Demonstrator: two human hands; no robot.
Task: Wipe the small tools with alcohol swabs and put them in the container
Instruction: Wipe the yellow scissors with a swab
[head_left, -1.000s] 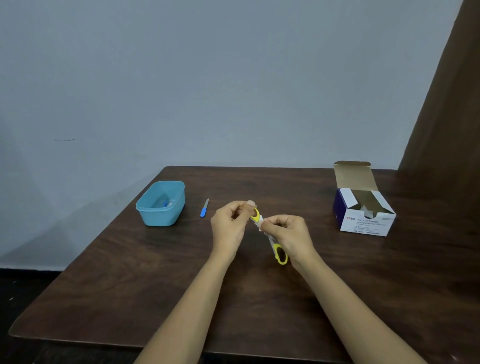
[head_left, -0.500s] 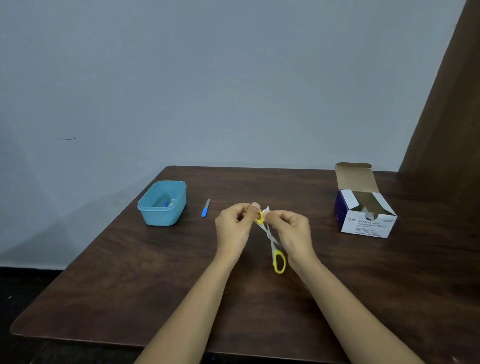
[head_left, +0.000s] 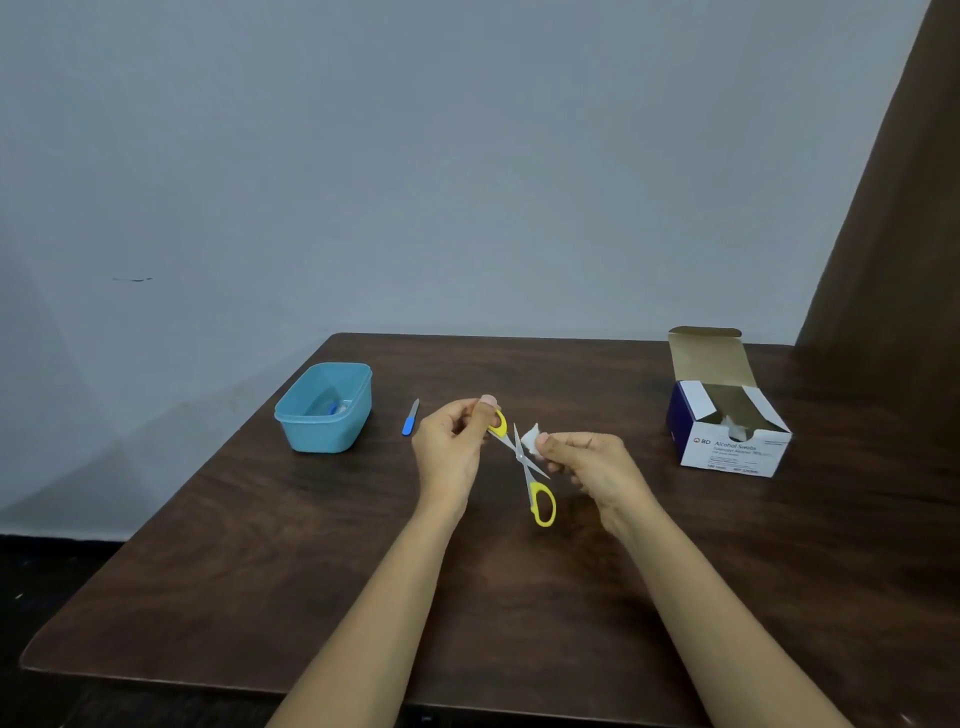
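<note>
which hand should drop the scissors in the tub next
Left. The left hand grips the scissors and is nearer the tub; the right hand pinches the swab.

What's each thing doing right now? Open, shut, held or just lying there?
scissors: open, blades spread, left hand holds one yellow handle.
swab: pinched by right hand, beside a blade.
container: open, no lid, something inside.
nail file: lying on table, untouched.
swab box: flap open.
</note>
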